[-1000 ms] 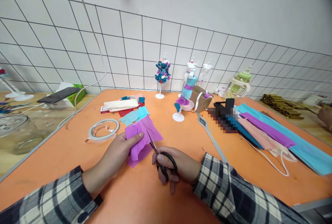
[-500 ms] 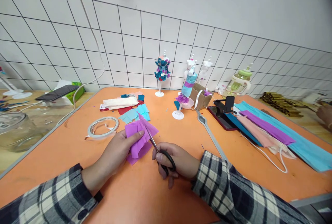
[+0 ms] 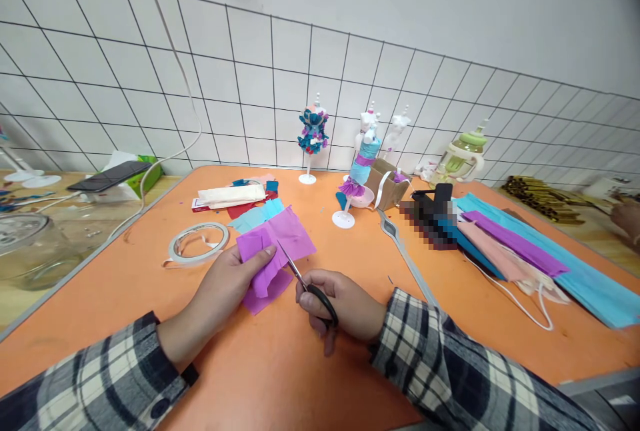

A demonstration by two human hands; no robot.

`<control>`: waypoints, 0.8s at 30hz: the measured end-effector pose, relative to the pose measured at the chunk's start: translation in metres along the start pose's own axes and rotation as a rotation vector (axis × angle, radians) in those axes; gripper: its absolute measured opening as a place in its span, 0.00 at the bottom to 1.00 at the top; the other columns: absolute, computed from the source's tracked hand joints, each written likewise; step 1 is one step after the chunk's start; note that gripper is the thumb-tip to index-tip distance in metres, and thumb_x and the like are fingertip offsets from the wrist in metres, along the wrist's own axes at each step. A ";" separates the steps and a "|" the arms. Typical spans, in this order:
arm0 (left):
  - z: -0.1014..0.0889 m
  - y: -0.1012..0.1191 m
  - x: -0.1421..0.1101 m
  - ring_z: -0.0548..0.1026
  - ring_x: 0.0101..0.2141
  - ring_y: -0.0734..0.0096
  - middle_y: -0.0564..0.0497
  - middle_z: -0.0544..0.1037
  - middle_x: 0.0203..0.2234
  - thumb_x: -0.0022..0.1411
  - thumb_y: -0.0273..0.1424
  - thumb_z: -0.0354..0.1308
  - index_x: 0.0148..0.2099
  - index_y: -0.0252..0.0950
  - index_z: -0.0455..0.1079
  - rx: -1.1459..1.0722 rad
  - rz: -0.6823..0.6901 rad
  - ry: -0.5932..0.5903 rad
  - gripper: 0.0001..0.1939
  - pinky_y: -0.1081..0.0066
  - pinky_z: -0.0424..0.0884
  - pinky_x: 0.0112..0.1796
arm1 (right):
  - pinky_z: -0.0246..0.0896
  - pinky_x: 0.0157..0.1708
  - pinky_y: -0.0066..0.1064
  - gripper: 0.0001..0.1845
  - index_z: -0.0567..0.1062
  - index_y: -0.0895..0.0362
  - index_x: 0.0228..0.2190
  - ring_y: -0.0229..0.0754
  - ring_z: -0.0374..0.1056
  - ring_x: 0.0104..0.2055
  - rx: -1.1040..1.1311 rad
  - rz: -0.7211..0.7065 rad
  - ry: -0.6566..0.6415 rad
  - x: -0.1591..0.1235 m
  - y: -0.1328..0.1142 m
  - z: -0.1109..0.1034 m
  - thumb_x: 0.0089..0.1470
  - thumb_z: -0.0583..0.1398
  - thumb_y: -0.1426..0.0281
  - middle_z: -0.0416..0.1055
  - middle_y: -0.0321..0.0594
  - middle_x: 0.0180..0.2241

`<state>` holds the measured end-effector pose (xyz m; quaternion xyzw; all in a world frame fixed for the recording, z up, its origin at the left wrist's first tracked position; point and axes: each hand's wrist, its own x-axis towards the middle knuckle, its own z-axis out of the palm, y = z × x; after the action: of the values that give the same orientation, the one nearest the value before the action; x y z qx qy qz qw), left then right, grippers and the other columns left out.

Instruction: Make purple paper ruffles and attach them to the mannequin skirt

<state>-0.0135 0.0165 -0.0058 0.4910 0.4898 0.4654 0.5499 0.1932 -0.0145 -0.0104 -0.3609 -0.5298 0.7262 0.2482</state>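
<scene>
Purple crepe paper (image 3: pixel 293 234) is pinched between the thumb and fingers of my left hand (image 3: pixel 225 284), its layers folded and partly fanned out. My right hand (image 3: pixel 337 304) grips black-handled scissors (image 3: pixel 323 304), fingers in the loops. The scissors' blades point up and left and lie at the paper, near my left thumb; how far they are parted is hard to make out. Light blue paper pieces (image 3: pixel 257 216) lie just behind the purple paper. A roll of white tape (image 3: pixel 199 243) rests left of my left hand.
Small dress-form stands, one in blue and purple paper (image 3: pixel 363 168) and one with teal decoration (image 3: pixel 313 131), stand at the back. Coloured paper strips (image 3: pixel 550 258) lie at right near a green-lidded bottle (image 3: pixel 463 154). A co-worker's hand (image 3: pixel 627 221) shows at the right edge.
The purple paper has opened out to the right, its upper layer now spread wider. The scissors' blades have shifted down from the paper's upper edge and look closer together.
</scene>
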 end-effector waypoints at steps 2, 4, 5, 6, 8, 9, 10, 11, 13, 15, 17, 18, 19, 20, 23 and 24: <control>0.000 0.001 0.000 0.73 0.28 0.67 0.51 0.79 0.29 0.54 0.49 0.69 0.38 0.35 0.75 0.020 0.011 0.009 0.22 0.69 0.69 0.31 | 0.65 0.13 0.24 0.33 0.65 0.55 0.35 0.32 0.59 0.16 -0.003 -0.007 -0.003 0.000 0.000 0.001 0.43 0.68 0.43 0.62 0.25 0.16; 0.000 0.001 0.000 0.73 0.29 0.66 0.51 0.79 0.30 0.54 0.49 0.68 0.39 0.35 0.75 0.049 0.015 0.016 0.23 0.69 0.68 0.31 | 0.65 0.14 0.24 0.33 0.65 0.54 0.36 0.33 0.60 0.18 -0.001 0.001 -0.009 -0.001 -0.001 0.001 0.43 0.68 0.42 0.64 0.26 0.18; 0.000 0.001 0.000 0.73 0.29 0.66 0.51 0.79 0.30 0.54 0.50 0.68 0.39 0.35 0.75 0.064 0.016 0.016 0.23 0.69 0.68 0.31 | 0.65 0.14 0.24 0.34 0.65 0.54 0.37 0.33 0.61 0.19 -0.002 0.004 -0.012 -0.002 -0.002 0.002 0.44 0.67 0.42 0.65 0.27 0.18; 0.000 0.000 0.000 0.72 0.29 0.66 0.51 0.79 0.30 0.54 0.50 0.68 0.38 0.35 0.74 0.076 0.016 0.013 0.23 0.69 0.68 0.31 | 0.65 0.14 0.24 0.34 0.65 0.54 0.38 0.33 0.61 0.20 -0.006 0.004 -0.015 -0.002 -0.002 0.002 0.44 0.67 0.41 0.65 0.27 0.19; 0.000 -0.002 0.000 0.72 0.28 0.66 0.51 0.78 0.28 0.54 0.50 0.68 0.37 0.35 0.74 0.093 0.015 -0.002 0.22 0.69 0.68 0.31 | 0.65 0.15 0.23 0.34 0.65 0.54 0.38 0.32 0.60 0.20 -0.014 -0.004 -0.016 -0.003 -0.003 0.003 0.45 0.66 0.41 0.66 0.28 0.20; -0.001 -0.002 0.000 0.73 0.28 0.66 0.51 0.78 0.28 0.54 0.50 0.67 0.37 0.35 0.73 0.096 0.013 -0.012 0.22 0.69 0.68 0.30 | 0.65 0.14 0.22 0.33 0.65 0.54 0.38 0.32 0.60 0.20 -0.017 -0.007 -0.014 -0.003 -0.003 0.004 0.46 0.66 0.42 0.65 0.27 0.20; -0.001 -0.003 0.000 0.73 0.28 0.66 0.51 0.78 0.28 0.55 0.50 0.67 0.37 0.35 0.73 0.096 0.011 -0.018 0.22 0.69 0.68 0.30 | 0.65 0.14 0.22 0.33 0.65 0.54 0.37 0.32 0.59 0.20 -0.019 -0.011 -0.011 -0.003 -0.003 0.004 0.46 0.66 0.42 0.65 0.27 0.19; -0.001 -0.004 0.000 0.73 0.28 0.66 0.51 0.78 0.28 0.55 0.50 0.67 0.37 0.35 0.73 0.095 0.007 -0.020 0.22 0.69 0.68 0.30 | 0.64 0.14 0.22 0.32 0.65 0.54 0.37 0.32 0.59 0.20 -0.020 -0.016 -0.004 -0.003 -0.002 0.004 0.46 0.66 0.42 0.64 0.27 0.19; -0.001 -0.004 0.001 0.72 0.28 0.66 0.52 0.78 0.27 0.55 0.51 0.67 0.37 0.35 0.73 0.095 -0.003 -0.011 0.23 0.70 0.67 0.29 | 0.64 0.13 0.22 0.32 0.65 0.54 0.37 0.32 0.59 0.19 -0.023 -0.024 0.011 -0.002 -0.002 0.004 0.45 0.67 0.42 0.63 0.26 0.19; 0.000 -0.004 0.001 0.72 0.27 0.67 0.52 0.77 0.27 0.54 0.51 0.67 0.38 0.35 0.73 0.091 -0.008 0.002 0.23 0.70 0.66 0.29 | 0.65 0.13 0.23 0.32 0.65 0.54 0.36 0.32 0.59 0.18 -0.027 -0.035 0.022 -0.002 -0.001 0.004 0.45 0.67 0.42 0.61 0.25 0.18; 0.001 -0.001 0.000 0.71 0.27 0.68 0.52 0.78 0.28 0.54 0.51 0.68 0.38 0.35 0.74 0.081 0.004 0.013 0.23 0.70 0.66 0.29 | 0.65 0.13 0.23 0.31 0.66 0.55 0.36 0.31 0.58 0.18 -0.031 -0.044 0.025 -0.001 0.000 0.003 0.46 0.67 0.43 0.61 0.25 0.18; 0.002 0.000 0.000 0.71 0.27 0.68 0.52 0.78 0.28 0.53 0.51 0.68 0.37 0.35 0.74 0.078 0.016 0.020 0.23 0.70 0.67 0.29 | 0.65 0.13 0.23 0.30 0.66 0.55 0.35 0.31 0.58 0.17 -0.033 -0.049 0.027 -0.001 0.000 0.003 0.46 0.67 0.44 0.61 0.25 0.18; 0.002 0.001 -0.001 0.71 0.27 0.68 0.52 0.78 0.28 0.53 0.51 0.68 0.37 0.35 0.74 0.079 0.027 0.026 0.23 0.70 0.67 0.29 | 0.65 0.13 0.23 0.30 0.66 0.55 0.35 0.31 0.58 0.17 -0.036 -0.051 0.030 -0.001 0.000 0.003 0.47 0.67 0.44 0.61 0.25 0.18; 0.003 0.002 -0.001 0.71 0.27 0.68 0.52 0.78 0.27 0.53 0.51 0.68 0.37 0.35 0.74 0.081 0.035 0.031 0.23 0.70 0.67 0.29 | 0.64 0.13 0.23 0.29 0.66 0.55 0.35 0.31 0.58 0.17 -0.039 -0.048 0.031 -0.001 0.000 0.003 0.47 0.67 0.45 0.62 0.25 0.18; 0.002 0.002 -0.002 0.72 0.27 0.66 0.50 0.79 0.27 0.54 0.51 0.67 0.37 0.35 0.75 0.077 0.034 0.027 0.23 0.69 0.68 0.29 | 0.65 0.13 0.22 0.29 0.66 0.55 0.36 0.32 0.60 0.19 -0.033 -0.031 0.021 -0.002 -0.002 0.004 0.47 0.67 0.46 0.62 0.26 0.18; 0.002 0.001 -0.001 0.72 0.27 0.65 0.49 0.79 0.27 0.55 0.50 0.67 0.37 0.35 0.76 0.069 0.038 0.027 0.22 0.69 0.68 0.29 | 0.65 0.13 0.22 0.29 0.66 0.55 0.36 0.33 0.60 0.19 -0.027 -0.029 0.014 -0.002 -0.002 0.004 0.47 0.67 0.46 0.62 0.26 0.18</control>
<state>-0.0119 0.0150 -0.0044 0.5124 0.5035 0.4654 0.5171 0.1910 -0.0182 -0.0072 -0.3617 -0.5429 0.7128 0.2574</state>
